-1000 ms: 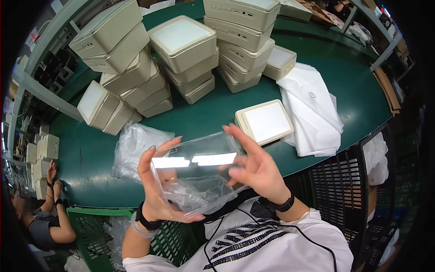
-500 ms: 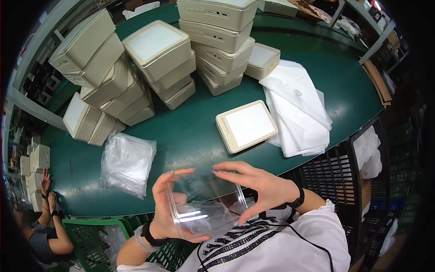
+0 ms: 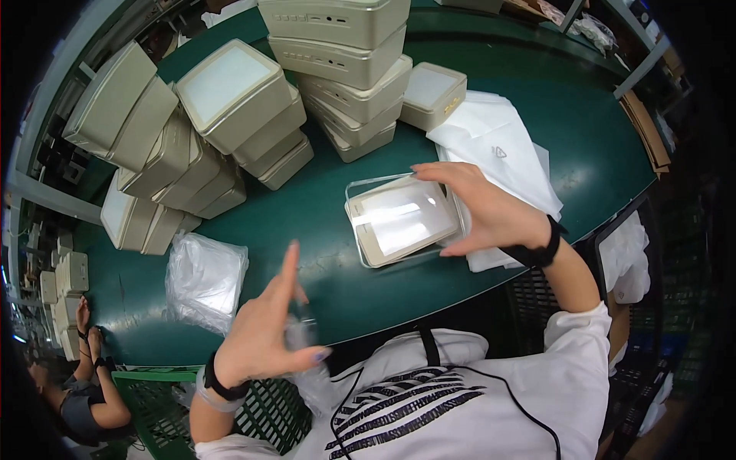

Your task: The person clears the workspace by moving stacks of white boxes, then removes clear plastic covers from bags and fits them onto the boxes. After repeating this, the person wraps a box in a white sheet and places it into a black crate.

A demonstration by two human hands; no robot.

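A clear plastic cover (image 3: 376, 184) sits over or just above a cream box-shaped device with a white top (image 3: 406, 218); whether it is fully down I cannot tell. My right hand (image 3: 491, 211) grips the cover's right side, thumb at the near edge and fingers at the far one. To the lower left, my left hand (image 3: 264, 330) is open, forefinger and thumb spread, apart from the cover. Some blurred clear plastic (image 3: 307, 337) shows beside its palm; whether the hand touches it is unclear. White cloth-like sheets (image 3: 502, 161) lie beyond my right hand.
Tall stacks of cream devices (image 3: 349, 65) stand at the back and left of the green table (image 3: 322, 245). A clear plastic bag bundle (image 3: 205, 276) lies left. Crates, one green (image 3: 157, 410) and one black (image 3: 537, 291), flank me. Another person's arms (image 3: 96, 368) show far left.
My right hand has carried the clear cover forward and right, from in front of me to the device. My left hand has let go of it and is now apart, lower left.
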